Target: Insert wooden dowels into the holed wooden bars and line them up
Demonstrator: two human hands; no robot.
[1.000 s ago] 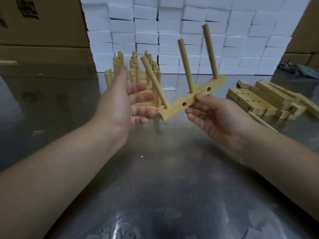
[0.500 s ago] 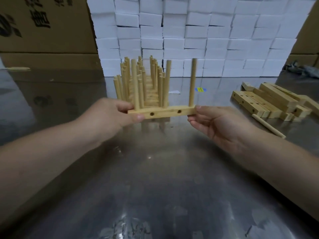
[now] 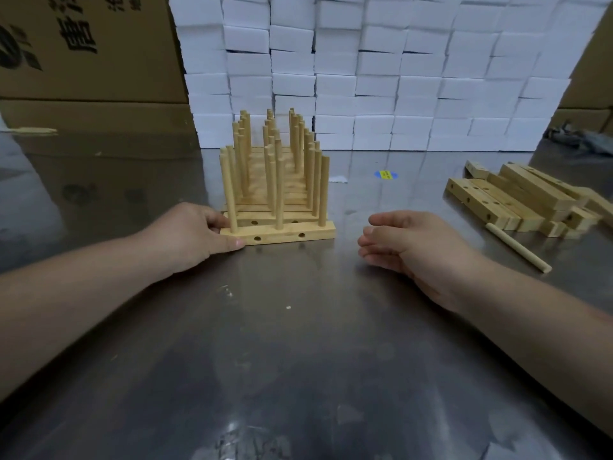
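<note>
A wooden bar (image 3: 288,234) with three upright dowels stands on the metal table, at the front of a row of several similar dowelled bars (image 3: 275,180). My left hand (image 3: 189,235) grips the bar's left end, thumb on the front face and fingers behind. My right hand (image 3: 408,242) hovers just right of the bar, fingers relaxed, holding nothing. A pile of holed bars without dowels (image 3: 517,202) lies at the right, with one loose dowel (image 3: 517,252) in front of it.
The shiny metal table (image 3: 298,343) stretches toward me. A wall of white foam blocks (image 3: 381,78) rises behind the row. Cardboard boxes (image 3: 83,54) stand at the back left and back right. A blue-and-yellow sticker (image 3: 385,174) marks the table.
The bar with three dowels went from held in the air by both hands down onto the table at the front of the row. My right hand has let go and drawn back right.
</note>
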